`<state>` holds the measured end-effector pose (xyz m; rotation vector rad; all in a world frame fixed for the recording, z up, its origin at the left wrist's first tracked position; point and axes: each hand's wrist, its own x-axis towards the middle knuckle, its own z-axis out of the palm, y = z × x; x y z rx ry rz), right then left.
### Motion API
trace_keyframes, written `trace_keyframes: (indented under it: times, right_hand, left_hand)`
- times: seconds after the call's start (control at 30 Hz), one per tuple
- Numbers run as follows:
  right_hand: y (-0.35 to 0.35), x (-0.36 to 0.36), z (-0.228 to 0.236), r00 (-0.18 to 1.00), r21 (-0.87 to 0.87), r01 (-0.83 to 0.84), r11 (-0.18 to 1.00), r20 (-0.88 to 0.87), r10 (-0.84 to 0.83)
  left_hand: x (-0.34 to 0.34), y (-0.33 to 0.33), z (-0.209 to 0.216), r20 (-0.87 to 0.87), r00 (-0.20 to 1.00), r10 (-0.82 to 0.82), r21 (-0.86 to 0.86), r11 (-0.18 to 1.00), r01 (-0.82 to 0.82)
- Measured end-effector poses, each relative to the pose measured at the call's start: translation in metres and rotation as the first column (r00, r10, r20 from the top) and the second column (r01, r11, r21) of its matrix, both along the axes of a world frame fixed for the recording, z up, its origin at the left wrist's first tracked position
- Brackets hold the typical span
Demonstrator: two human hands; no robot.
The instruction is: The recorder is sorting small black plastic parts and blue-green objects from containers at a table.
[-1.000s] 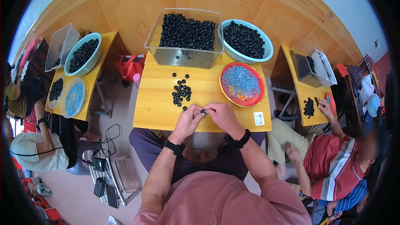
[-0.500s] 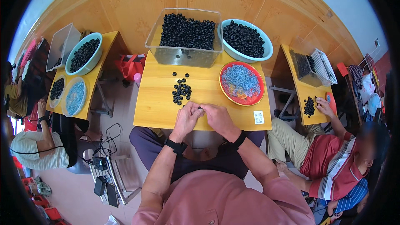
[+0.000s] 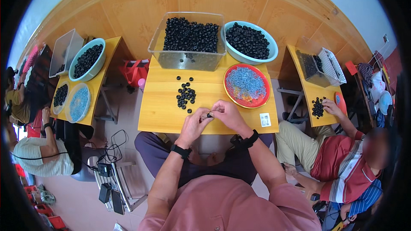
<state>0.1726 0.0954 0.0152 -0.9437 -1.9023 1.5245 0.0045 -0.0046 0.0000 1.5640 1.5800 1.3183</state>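
Note:
My left hand (image 3: 195, 125) pinches a small round black part (image 3: 209, 115) just above the table's near edge. Close against it, my right hand (image 3: 228, 114) has its thumb and fingers pressed together; whatever is between them is too small to make out. Just beyond my hands lies a loose group of black ring-shaped parts (image 3: 186, 95) with holes in their middles. To the right of these rests a red plate (image 3: 227, 95) with a yellow rim, heaped with small light-blue pieces (image 3: 245, 81).
A clear plastic bin (image 3: 188, 62) and a light-blue basin (image 3: 274, 51), both full of black parts, stand at the table's back. A white label (image 3: 265, 119) lies front right. People work at side tables left and right. A metal stool (image 3: 124, 184) carries dark devices and cables.
My right hand has tilted and drawn slightly upward, and the black part between my fingers shows more plainly. The view has shifted slightly. The loose parts lie as before.

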Motion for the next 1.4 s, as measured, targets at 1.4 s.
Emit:
trace_keyframes:
  times: [1.4]
  right_hand:
    - [0.037, 0.036, 0.040, 0.985, -0.195, -0.138, 0.971, 0.075, 0.155]
  left_hand:
    - [0.002, -0.003, 0.021, -0.314, 0.943, -0.112, -0.009, 0.993, 0.115]
